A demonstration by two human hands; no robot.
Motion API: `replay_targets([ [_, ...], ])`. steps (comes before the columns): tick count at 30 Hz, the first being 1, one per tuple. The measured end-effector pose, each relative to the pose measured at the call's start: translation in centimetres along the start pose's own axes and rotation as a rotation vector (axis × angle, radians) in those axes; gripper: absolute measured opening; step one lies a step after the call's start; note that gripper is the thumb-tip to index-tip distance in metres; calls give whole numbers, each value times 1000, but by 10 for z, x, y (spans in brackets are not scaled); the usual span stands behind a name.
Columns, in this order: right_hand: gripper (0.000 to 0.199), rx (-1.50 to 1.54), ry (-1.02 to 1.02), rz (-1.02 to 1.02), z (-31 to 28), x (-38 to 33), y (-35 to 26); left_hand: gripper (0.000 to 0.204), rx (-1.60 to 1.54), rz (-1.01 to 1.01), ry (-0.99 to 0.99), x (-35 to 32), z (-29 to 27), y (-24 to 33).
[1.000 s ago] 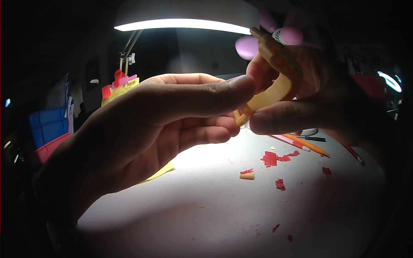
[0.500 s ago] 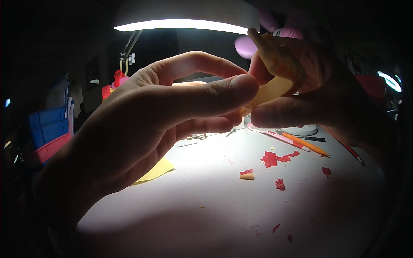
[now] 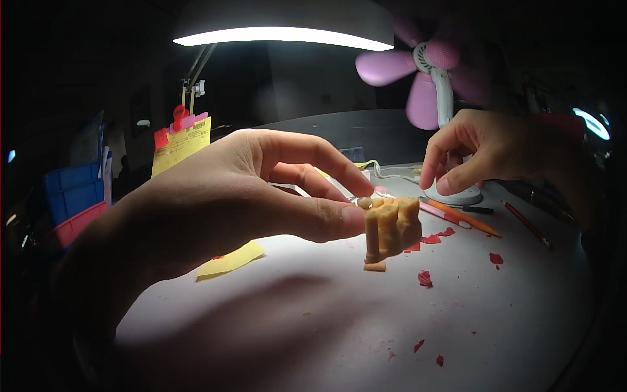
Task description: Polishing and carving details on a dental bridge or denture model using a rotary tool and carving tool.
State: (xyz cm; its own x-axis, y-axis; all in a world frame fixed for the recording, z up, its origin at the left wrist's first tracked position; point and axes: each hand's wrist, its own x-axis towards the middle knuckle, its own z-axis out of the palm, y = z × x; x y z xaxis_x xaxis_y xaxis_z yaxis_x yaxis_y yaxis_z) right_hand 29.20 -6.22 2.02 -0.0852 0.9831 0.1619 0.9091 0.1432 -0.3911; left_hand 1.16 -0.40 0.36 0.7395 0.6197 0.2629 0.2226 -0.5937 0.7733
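Note:
My left hand [image 3: 228, 202] reaches in from the left and pinches a small tan carved figure [image 3: 390, 227] between thumb and fingertips, holding it upright just above the white table [image 3: 326, 326]. The figure has ribbed columns and a small round knob on top. My right hand [image 3: 486, 153] hovers apart from it at the upper right, fingers loosely curled, with nothing seen in it. Below the figure lies a tiny tan offcut [image 3: 375, 266].
Red shavings [image 3: 425, 279] are scattered on the table. An orange pencil [image 3: 465, 217] and a red pencil [image 3: 526, 223] lie at the right. A pink desk fan [image 3: 431, 72], a bright lamp [image 3: 287, 26], a yellow slip [image 3: 230, 260] and blue and red bins [image 3: 72, 196] stand around.
My right hand has let go of the tan figure and drawn back to the upper right. My left hand keeps the figure and has lowered it toward the table.

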Motion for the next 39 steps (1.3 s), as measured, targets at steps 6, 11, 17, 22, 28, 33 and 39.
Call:
replay_targets([
  [6,35,118,-192,-74,22,9,14,42,143,-152,-181,2,3,-4],
  [11,24,96,-145,-77,31,5,4,40,165,-156,-259,1,3,-4],
  [17,17,325,-129,-122,28,7,4,40,196,-194,-202,1,4,-3],
  [22,16,518,-62,-148,31,7,-2,39,183,-208,-199,7,9,-4],
  [28,29,459,-52,-196,36,-4,-22,38,165,-224,-192,5,17,-6],
  [33,39,507,35,-364,43,-6,-25,36,153,-237,-186,1,16,-4],
  [39,17,529,93,-461,44,2,-20,35,136,-256,-180,2,13,-5],
])
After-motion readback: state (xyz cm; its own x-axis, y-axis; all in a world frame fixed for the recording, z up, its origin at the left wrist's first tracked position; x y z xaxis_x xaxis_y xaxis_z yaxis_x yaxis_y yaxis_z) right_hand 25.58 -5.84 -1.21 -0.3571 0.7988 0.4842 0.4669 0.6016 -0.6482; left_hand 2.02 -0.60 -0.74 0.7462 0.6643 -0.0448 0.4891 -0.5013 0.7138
